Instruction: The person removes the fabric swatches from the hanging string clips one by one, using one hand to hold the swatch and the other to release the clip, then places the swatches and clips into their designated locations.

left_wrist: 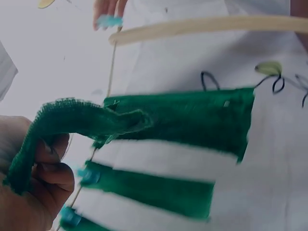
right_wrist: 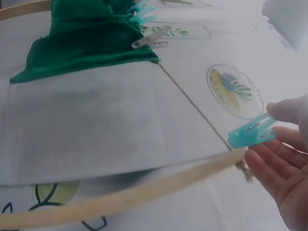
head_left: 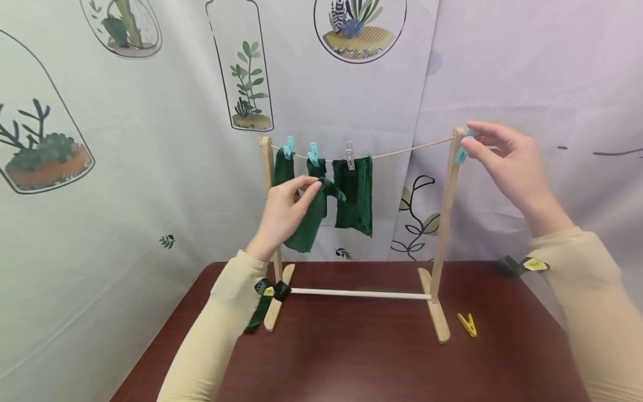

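Note:
In the head view my left hand [head_left: 282,215] pinches a strip of green cloth [head_left: 305,231] by its top edge, in front of the line. The cloth's upper end [left_wrist: 72,118] folds over the fingers in the left wrist view. My right hand [head_left: 517,162] pinches a light blue clothespin [head_left: 460,155] at the top of the right post. In the right wrist view that clothespin [right_wrist: 252,132] is where the string [right_wrist: 192,102] meets the post. A green cloth [head_left: 354,195] hangs from a clear clothespin [head_left: 350,159]; two more hang further left under blue clothespins [head_left: 313,153], partly hidden.
The wooden rack's right post [head_left: 445,229] and white crossbar [head_left: 359,293] stand on a dark red table [head_left: 361,352]. A yellow clothespin [head_left: 468,325] lies right of the rack. Another green cloth [head_left: 258,315] lies by the left foot, partly behind my left sleeve. A printed curtain hangs behind.

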### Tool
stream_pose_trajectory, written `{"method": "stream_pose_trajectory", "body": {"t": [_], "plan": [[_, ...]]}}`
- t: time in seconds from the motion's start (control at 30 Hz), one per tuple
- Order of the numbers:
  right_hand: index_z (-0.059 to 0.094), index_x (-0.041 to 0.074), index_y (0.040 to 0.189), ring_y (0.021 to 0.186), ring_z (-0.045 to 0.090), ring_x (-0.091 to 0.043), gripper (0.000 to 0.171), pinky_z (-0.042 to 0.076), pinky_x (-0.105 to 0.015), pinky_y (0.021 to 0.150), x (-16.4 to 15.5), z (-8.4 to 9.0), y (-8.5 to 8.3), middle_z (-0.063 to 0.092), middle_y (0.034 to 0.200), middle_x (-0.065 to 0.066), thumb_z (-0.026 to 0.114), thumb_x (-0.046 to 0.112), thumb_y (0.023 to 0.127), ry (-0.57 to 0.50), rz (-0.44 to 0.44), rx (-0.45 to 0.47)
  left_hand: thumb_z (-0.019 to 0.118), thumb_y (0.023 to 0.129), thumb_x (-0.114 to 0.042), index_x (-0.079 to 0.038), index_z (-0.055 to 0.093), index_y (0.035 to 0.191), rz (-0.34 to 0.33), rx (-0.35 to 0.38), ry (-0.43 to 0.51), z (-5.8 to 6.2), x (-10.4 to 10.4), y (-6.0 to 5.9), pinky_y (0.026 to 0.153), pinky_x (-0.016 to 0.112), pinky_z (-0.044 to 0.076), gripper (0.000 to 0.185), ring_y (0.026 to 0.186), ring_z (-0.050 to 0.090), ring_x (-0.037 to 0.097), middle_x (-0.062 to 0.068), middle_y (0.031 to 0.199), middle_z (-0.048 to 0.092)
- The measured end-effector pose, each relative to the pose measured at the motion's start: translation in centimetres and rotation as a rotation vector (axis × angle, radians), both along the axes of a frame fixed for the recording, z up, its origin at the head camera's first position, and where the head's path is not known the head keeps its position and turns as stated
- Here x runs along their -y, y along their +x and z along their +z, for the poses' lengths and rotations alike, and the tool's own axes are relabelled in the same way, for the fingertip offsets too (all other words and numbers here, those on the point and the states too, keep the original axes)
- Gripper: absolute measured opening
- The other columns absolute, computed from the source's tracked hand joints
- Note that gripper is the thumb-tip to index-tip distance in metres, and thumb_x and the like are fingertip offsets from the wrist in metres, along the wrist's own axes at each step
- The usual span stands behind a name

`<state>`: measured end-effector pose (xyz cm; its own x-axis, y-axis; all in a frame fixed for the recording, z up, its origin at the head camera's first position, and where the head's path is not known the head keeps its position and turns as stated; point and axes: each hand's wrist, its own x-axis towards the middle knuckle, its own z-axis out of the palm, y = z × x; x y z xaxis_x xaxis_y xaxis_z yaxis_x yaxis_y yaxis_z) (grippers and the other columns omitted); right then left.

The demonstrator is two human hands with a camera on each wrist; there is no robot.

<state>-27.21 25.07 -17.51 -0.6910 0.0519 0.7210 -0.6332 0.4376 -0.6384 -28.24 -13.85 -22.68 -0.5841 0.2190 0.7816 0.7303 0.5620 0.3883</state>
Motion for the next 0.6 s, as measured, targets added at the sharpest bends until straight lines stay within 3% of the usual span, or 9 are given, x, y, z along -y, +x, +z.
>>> {"method": "stream_pose_trajectory", "body": {"t": [0.27,0.47,0.6], "plan": [[0.068,0.018,0.134,0.101,0.062,0.002,0.04,0.044,-0.009,0.084,-1.9,-1.1,0.0,0.068,0.11,0.02,0.073,0.02,0.094,-0.012,-0.033,0.014,0.062,0.102,-0.025,-0.006,0.075,0.113,0.126,-0.011,0.029,0.8,4.6,0.6,0.061,0.027,0.052,0.025,0.065,0.069,0.018,0.008,0.096,0.073],[0.066,0.023,0.136,0.1,0.06,0.004,0.042,0.041,-0.01,0.08,-3.3,-2.2,0.3,0.067,0.111,0.02,0.073,0.026,0.095,0.005,-0.093,0.077,0.06,0.103,-0.029,-0.006,0.074,0.114,0.202,0.019,0.027,-0.3,7.9,0.6,0.061,0.015,0.049,0.029,0.068,0.073,0.025,0.011,0.098,0.072],[0.066,0.026,0.136,0.094,0.059,0.008,0.043,0.039,-0.011,0.078,-4.0,-3.1,0.3,0.065,0.105,0.025,0.073,0.031,0.094,0.031,-0.139,0.123,0.059,0.104,-0.028,-0.005,0.074,0.115,0.266,0.03,0.008,-1.5,10.1,0.2,0.059,0.014,0.046,0.03,0.07,0.072,0.029,0.015,0.101,0.073]]}}
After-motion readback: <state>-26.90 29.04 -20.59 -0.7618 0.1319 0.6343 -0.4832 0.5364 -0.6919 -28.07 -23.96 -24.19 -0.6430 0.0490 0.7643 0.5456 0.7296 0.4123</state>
